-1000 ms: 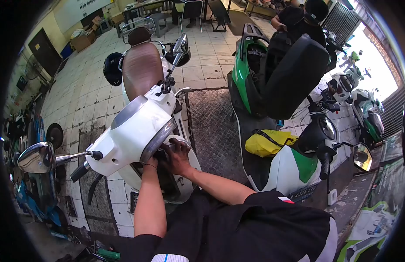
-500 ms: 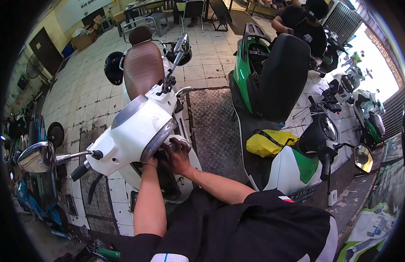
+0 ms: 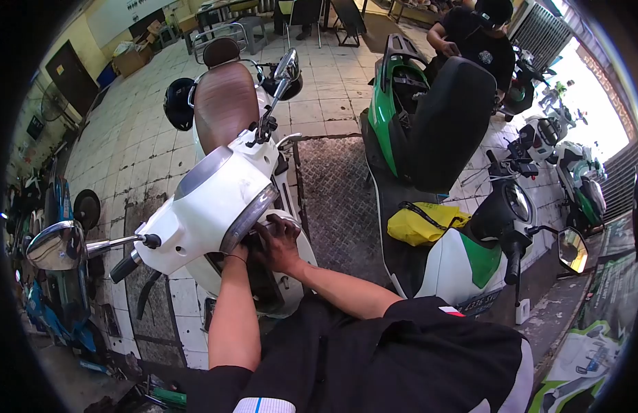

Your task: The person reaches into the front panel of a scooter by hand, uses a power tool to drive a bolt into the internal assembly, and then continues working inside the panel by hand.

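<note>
White plastic right across the middle: that's the scooter (image 3: 229, 189), nose towards us, seat (image 3: 226, 107) up at 12 o'clock, both hands low at its front. Eyes on the headlamp (image 3: 251, 221), because so much hangs on how it lies! Its long axis slants from between 1 and 2 o'clock down to between 7 and 8.

Left hand (image 3: 240, 250) is the nearer one, tucked under the lamp's lower end, with the lamp's middle at about 1 o'clock from it. What those fingers are doing, I can't tell; the lamp and the shadow hide them.

Close by at 3 o'clock comes the right hand (image 3: 283, 251), fingers bent and spread apart, reaching up at the white shell (image 3: 306, 258). Firm press or light touch? Can't make that out. From this hand the lamp lies between 10 and 11 o'clock, just beside, while the dark recess (image 3: 265, 289) drops away at 7.

Well apart, at 2 o'clock, the green scooter (image 3: 442, 162) carries a yellow bag (image 3: 423, 224), and beyond it is a person (image 3: 491, 55) in a dark top.
</note>
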Demonstrator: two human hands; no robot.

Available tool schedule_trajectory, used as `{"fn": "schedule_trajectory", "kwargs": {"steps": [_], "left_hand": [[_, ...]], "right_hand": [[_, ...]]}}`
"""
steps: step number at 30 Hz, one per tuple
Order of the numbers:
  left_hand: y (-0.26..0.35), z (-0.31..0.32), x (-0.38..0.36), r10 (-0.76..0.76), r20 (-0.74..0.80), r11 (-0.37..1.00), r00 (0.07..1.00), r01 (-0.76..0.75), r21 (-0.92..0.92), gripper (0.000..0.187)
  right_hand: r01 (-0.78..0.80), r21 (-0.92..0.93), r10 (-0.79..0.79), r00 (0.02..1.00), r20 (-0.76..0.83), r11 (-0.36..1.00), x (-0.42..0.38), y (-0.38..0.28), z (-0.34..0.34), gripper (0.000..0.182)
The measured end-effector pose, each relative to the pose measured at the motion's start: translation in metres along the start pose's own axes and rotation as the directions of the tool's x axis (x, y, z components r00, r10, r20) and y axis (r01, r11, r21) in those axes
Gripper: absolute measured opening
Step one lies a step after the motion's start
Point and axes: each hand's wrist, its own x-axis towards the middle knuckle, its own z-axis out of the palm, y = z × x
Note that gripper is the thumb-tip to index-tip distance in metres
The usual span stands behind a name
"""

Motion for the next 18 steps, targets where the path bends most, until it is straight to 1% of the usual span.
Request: {"fn": "schedule_trajectory", "kwargs": {"steps": [3,5,18], "left_hand": [[0.0004,-0.0016,-0.0010,-0.001,-0.002,1.000,1.000,0.001,0.001,0.043],[0.0020,-0.0026,-0.0006,0.002,0.000,1.000,1.000,-0.002,0.004,0.043],[0.0009,-0.0013,-0.0031,-0.006,0.001,1.000,1.000,0.006,0.006,0.043]], "right_hand": [[-0.007,-0.013,0.008,1.000,0.018,1.000,0.0008,-0.0002,-0.0004,0.067],[0.017,-0.008,-0.017,0.999,-0.049,1.000,0.0022,-0.0005,0.0005,0.066],[0.016,-0.018,-0.017,0.999,-0.050,1.000,0.0024,-0.0027,-0.0013,0.061]]}}
